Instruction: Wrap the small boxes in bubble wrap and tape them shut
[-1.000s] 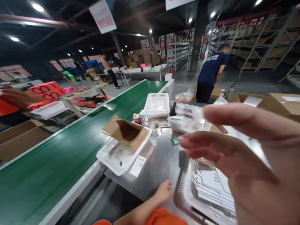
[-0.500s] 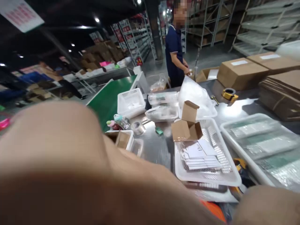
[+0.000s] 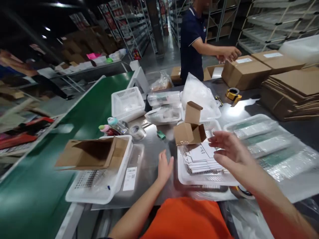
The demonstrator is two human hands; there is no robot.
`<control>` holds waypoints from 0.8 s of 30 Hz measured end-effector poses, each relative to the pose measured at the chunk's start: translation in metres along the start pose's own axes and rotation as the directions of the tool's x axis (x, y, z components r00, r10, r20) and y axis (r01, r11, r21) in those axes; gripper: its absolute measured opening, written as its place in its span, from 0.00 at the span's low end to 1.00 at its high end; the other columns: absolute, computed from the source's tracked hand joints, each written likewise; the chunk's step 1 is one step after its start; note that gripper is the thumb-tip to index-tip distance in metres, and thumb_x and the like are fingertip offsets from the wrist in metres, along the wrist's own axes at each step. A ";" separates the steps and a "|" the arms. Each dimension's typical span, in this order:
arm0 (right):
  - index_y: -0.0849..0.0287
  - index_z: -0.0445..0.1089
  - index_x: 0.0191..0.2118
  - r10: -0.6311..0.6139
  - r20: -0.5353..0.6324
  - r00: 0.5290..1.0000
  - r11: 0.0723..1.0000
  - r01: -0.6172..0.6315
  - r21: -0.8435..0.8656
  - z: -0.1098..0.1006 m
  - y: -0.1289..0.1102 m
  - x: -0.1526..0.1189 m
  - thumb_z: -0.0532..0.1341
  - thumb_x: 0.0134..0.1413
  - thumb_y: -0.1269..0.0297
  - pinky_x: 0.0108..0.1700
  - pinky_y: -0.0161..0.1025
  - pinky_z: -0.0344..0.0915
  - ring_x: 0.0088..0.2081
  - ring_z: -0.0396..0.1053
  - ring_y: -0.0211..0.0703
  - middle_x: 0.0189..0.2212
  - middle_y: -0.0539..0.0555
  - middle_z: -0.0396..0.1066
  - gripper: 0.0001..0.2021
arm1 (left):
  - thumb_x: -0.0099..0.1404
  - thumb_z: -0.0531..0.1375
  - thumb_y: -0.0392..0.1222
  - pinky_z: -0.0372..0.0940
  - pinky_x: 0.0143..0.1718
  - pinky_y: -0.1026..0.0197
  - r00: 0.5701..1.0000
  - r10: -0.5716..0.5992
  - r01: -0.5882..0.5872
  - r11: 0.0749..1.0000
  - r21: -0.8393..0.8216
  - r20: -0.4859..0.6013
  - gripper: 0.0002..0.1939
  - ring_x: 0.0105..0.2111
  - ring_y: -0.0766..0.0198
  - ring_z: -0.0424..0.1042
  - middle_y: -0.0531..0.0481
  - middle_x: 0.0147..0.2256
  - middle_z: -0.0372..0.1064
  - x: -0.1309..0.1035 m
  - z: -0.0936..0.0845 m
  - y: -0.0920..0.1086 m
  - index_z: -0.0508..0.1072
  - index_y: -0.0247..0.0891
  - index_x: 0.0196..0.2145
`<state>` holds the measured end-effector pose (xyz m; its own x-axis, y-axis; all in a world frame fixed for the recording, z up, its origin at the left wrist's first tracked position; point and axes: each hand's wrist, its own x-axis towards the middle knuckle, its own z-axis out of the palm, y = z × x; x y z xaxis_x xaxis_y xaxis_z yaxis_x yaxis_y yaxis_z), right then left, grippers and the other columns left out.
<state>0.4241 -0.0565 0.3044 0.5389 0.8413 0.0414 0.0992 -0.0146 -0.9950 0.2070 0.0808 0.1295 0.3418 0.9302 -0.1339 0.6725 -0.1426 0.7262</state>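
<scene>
My left hand (image 3: 164, 168) is above the bare metal tabletop (image 3: 149, 156), left of a white basket (image 3: 183, 176). Its fingers are extended and hold nothing. Over that basket's right side, my right hand (image 3: 230, 151) reaches in with fingers apart and bent a little, nothing between them. Several white paper bags marked "Dior" (image 3: 201, 154) lie in the basket, close to my right fingertips. A small open cardboard box (image 3: 189, 132) rests at the basket's back left, its flap standing up. Whether my right hand touches the bags I cannot tell.
At left, another white basket (image 3: 99, 196) carries an open carton (image 3: 84, 154), beside a green conveyor belt (image 3: 50, 146). A tape roll (image 3: 137, 131) and bottles (image 3: 116, 125) stand behind. Flat plastic-wrapped packs (image 3: 271, 142) fill the right. A co-worker (image 3: 193, 43) reaches over sealed cartons (image 3: 245, 71).
The hand that blurred across the close foreground has drawn back, and both hands now show over the table. My view has tilted down. The co-worker's arm has stretched toward the cartons.
</scene>
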 end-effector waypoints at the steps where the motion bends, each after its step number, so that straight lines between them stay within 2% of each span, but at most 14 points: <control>1: 0.49 0.71 0.50 0.071 -0.024 0.997 0.997 -0.071 -0.023 -0.006 0.006 0.002 0.71 0.43 0.53 0.47 0.52 0.74 0.49 0.74 0.54 0.46 0.57 0.76 0.26 | 0.72 0.52 0.44 0.63 0.62 0.45 0.996 0.066 -0.067 0.998 -0.015 -0.060 0.30 0.63 0.45 0.63 0.25 0.64 0.54 0.013 0.004 0.021 0.53 0.30 0.67; 3: 0.52 0.70 0.48 0.172 -0.155 0.973 0.983 -0.179 -0.036 -0.015 0.029 -0.001 0.71 0.41 0.51 0.46 0.50 0.73 0.47 0.75 0.53 0.44 0.57 0.76 0.26 | 0.71 0.55 0.48 0.59 0.65 0.43 0.980 0.179 -0.178 0.984 0.019 -0.090 0.38 0.68 0.43 0.56 0.24 0.68 0.48 0.039 0.016 0.069 0.46 0.31 0.70; 6: 0.54 0.69 0.47 0.262 -0.284 0.922 0.962 -0.275 -0.006 -0.021 0.073 -0.021 0.69 0.40 0.49 0.46 0.49 0.72 0.46 0.75 0.53 0.45 0.58 0.75 0.27 | 0.66 0.61 0.55 0.54 0.66 0.36 0.982 0.179 -0.161 0.960 0.230 -0.056 0.50 0.71 0.32 0.46 0.20 0.71 0.36 0.072 0.039 0.134 0.39 0.29 0.72; 8: 0.54 0.69 0.46 0.295 -0.325 0.899 0.952 -0.306 0.017 -0.022 0.099 -0.041 0.68 0.40 0.49 0.45 0.49 0.72 0.45 0.75 0.53 0.45 0.59 0.75 0.26 | 0.63 0.65 0.53 0.54 0.63 0.28 0.985 0.171 -0.145 0.897 0.417 -0.025 0.53 0.70 0.24 0.43 0.21 0.73 0.30 0.086 0.049 0.156 0.39 0.32 0.73; 9: 0.54 0.70 0.45 0.314 -0.339 0.887 0.946 -0.324 0.030 -0.023 0.109 -0.051 0.68 0.39 0.49 0.45 0.49 0.72 0.45 0.75 0.53 0.45 0.59 0.76 0.25 | 0.62 0.66 0.50 0.57 0.61 0.28 0.987 0.162 -0.142 0.858 0.493 0.002 0.53 0.69 0.22 0.45 0.22 0.73 0.29 0.092 0.051 0.159 0.39 0.34 0.73; 11: 0.54 0.70 0.43 0.356 -0.369 0.858 0.931 -0.361 0.059 -0.027 0.128 -0.071 0.67 0.39 0.48 0.45 0.49 0.72 0.44 0.75 0.54 0.43 0.58 0.76 0.24 | 0.63 0.64 0.41 0.66 0.55 0.33 0.991 0.121 -0.127 0.797 0.590 0.050 0.51 0.65 0.25 0.57 0.20 0.72 0.33 0.101 0.043 0.153 0.38 0.36 0.74; 13: 0.54 0.71 0.41 0.395 -0.405 0.825 0.915 -0.393 0.090 -0.033 0.143 -0.086 0.67 0.37 0.49 0.45 0.50 0.72 0.43 0.75 0.54 0.41 0.58 0.76 0.23 | 0.64 0.60 0.35 0.70 0.50 0.41 0.995 0.073 -0.102 0.773 0.627 0.072 0.48 0.57 0.34 0.70 0.15 0.68 0.46 0.111 0.026 0.136 0.37 0.33 0.74; 14: 0.54 0.71 0.40 0.410 -0.422 0.809 0.908 -0.406 0.102 -0.036 0.150 -0.090 0.66 0.36 0.50 0.46 0.51 0.71 0.41 0.75 0.54 0.40 0.58 0.76 0.22 | 0.65 0.58 0.34 0.71 0.48 0.43 0.995 0.063 -0.098 0.766 0.635 0.078 0.46 0.53 0.37 0.74 0.16 0.64 0.55 0.117 0.015 0.125 0.37 0.31 0.73; 17: 0.53 0.72 0.37 0.433 -0.433 0.791 0.897 -0.424 0.124 -0.034 0.167 -0.089 0.66 0.35 0.53 0.47 0.51 0.71 0.38 0.74 0.53 0.37 0.56 0.75 0.19 | 0.62 0.60 0.32 0.70 0.48 0.47 0.992 0.037 -0.103 0.786 0.610 0.120 0.44 0.51 0.40 0.76 0.24 0.55 0.69 0.133 -0.014 0.093 0.45 0.30 0.72; 19: 0.53 0.71 0.36 0.444 -0.420 0.792 0.895 -0.420 0.154 -0.022 0.174 -0.077 0.66 0.34 0.57 0.47 0.49 0.71 0.38 0.73 0.51 0.36 0.54 0.75 0.17 | 0.59 0.61 0.32 0.70 0.50 0.49 0.992 0.055 -0.105 0.850 0.517 0.111 0.43 0.53 0.43 0.75 0.30 0.55 0.72 0.137 -0.028 0.074 0.52 0.34 0.70; 20: 0.52 0.71 0.36 0.465 -0.426 0.776 0.885 -0.423 0.195 -0.014 0.177 -0.069 0.66 0.33 0.60 0.46 0.47 0.71 0.38 0.73 0.50 0.36 0.53 0.75 0.16 | 0.58 0.61 0.32 0.70 0.51 0.50 0.993 0.080 -0.111 0.883 0.455 0.087 0.42 0.54 0.45 0.74 0.33 0.56 0.72 0.136 -0.033 0.064 0.54 0.35 0.69; 22: 0.52 0.69 0.35 0.564 -0.435 0.702 0.825 -0.450 0.343 0.005 0.182 -0.052 0.66 0.33 0.63 0.44 0.44 0.72 0.39 0.73 0.49 0.33 0.51 0.74 0.16 | 0.57 0.59 0.33 0.68 0.55 0.49 0.987 0.159 -0.157 0.928 0.338 0.021 0.38 0.56 0.47 0.72 0.37 0.57 0.72 0.129 -0.042 0.047 0.60 0.36 0.66; 24: 0.53 0.68 0.33 0.664 -0.407 0.627 0.740 -0.473 0.479 0.023 0.188 -0.040 0.66 0.35 0.63 0.38 0.42 0.72 0.35 0.72 0.48 0.29 0.50 0.71 0.13 | 0.56 0.57 0.37 0.67 0.57 0.48 0.972 0.233 -0.216 0.945 0.246 -0.042 0.34 0.56 0.47 0.71 0.37 0.56 0.72 0.113 -0.051 0.029 0.65 0.35 0.62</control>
<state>0.4024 -0.0802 0.1140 0.7445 0.2977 -0.5976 -0.5820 -0.1495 -0.7994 0.2314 0.1991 0.1696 0.4611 0.8848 0.0671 0.7232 -0.4185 0.5493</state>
